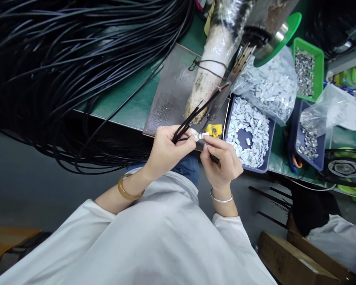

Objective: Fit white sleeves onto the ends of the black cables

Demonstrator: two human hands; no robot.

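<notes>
Beside blue tray (265,168) heaped with small metal clips (249,132): left hand (166,150) clamped on black cable bundle (192,116), right hand (222,160) pinching metal clip (199,136) at cable end; behind tray, green bin (319,53) with clips.

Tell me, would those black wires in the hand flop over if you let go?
Probably floppy: the black wires bend from the left hand, and the big pile droops off the table. They look thin, so likely light. The right hand pinches a small metal piece.

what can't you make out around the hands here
Head view only:
- small metal part: too small, pinched between left hand and right hand.
- black cables: near ends hidden inside the left hand.
- blue tray: pieces too small to identify.
</notes>
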